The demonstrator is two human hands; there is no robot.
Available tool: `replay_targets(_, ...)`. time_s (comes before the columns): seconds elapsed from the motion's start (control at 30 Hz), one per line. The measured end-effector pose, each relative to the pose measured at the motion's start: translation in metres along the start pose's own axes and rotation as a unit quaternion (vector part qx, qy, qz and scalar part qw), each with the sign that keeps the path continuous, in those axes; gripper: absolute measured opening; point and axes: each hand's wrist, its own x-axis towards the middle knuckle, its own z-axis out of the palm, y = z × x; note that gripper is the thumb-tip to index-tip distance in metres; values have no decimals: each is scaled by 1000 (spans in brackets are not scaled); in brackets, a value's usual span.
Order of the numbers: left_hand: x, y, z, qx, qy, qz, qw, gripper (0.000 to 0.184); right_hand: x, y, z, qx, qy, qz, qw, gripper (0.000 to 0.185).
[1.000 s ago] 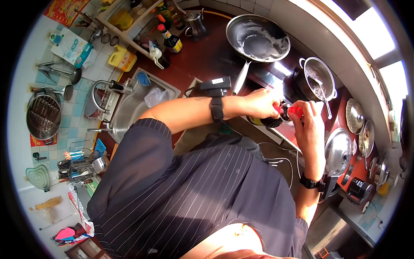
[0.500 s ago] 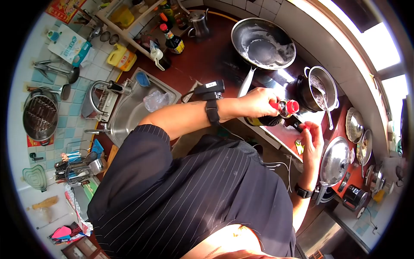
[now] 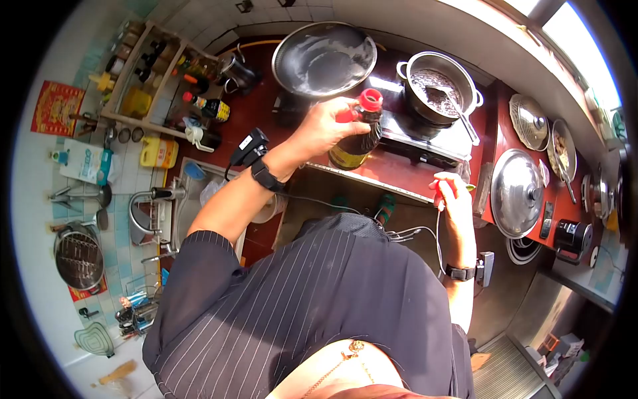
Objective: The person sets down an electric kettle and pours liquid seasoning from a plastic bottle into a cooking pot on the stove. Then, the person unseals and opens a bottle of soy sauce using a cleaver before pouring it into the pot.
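My left hand [image 3: 330,128] is closed around the neck of a dark bottle [image 3: 359,147] with a red top and a yellow label. The bottle stands tilted over the counter's front edge, below the wok. Off to the right, my right hand [image 3: 452,193] is raised in front of the counter, apart from the bottle. Its fingers are pinched together, with a small bit of red at the fingertips that is too small to name. A pot [image 3: 440,88] of dark contents, with a ladle [image 3: 458,110] in it, sits on the stove beyond both hands.
A wok [image 3: 324,58] lies at the back of the counter. Lids [image 3: 517,193] and a dish [image 3: 562,149] stand on the right. At the left are a sink [image 3: 186,213], a sauce bottle [image 3: 211,108] and a rack of jars [image 3: 143,83]. White cables hang below the counter.
The view has turned and shifted. My right hand has come away from the red top of the bottle and moved down. My left hand has moved left with the bottle, towards the wok.
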Motion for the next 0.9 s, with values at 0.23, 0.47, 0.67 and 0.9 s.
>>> replay_targets(0.23, 44, 11, 21, 65, -18, 18, 998, 26, -16, 24, -45, 23, 46, 45, 998, 18)
replay_targets(0.47, 102, 3, 42, 66, -123, -117, 983, 24, -32, 48, -83, 44, 95, 67, 992, 17)
replay_targets(0.67, 149, -22, 62, 78, -193, -137, 968, 25, -45, 71, -108, 63, 137, 84, 985, 17)
replay_targets(0.9, 177, -19, 83, 90, -248, -177, 948, 28, -50, 90, -126, 67, 156, 100, 980, 18)
